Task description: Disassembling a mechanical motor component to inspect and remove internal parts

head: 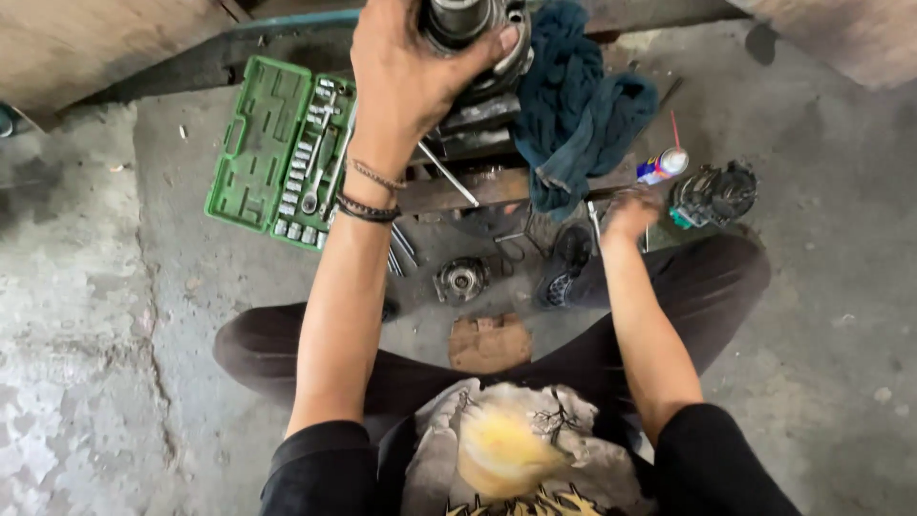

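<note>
I sit cross-legged on a concrete floor. My left hand (406, 76) is raised and wrapped around a greasy round metal part (473, 29) at the top of the view, thumb over its rim. That part sits on a rusty metal block (478, 186). My right hand (630, 218) is low and blurred, reaching down among tools on the floor beside a spray can (662, 165); whether it holds anything is unclear. A dark blue rag (573, 115) hangs over the block between my hands.
An open green socket-set case (277, 153) lies to the left. A small round bearing part (460, 279) and a brown block (490, 342) lie between my legs. A black engine part (714, 194) sits at the right. Loose wrenches (401, 250) lie under the block.
</note>
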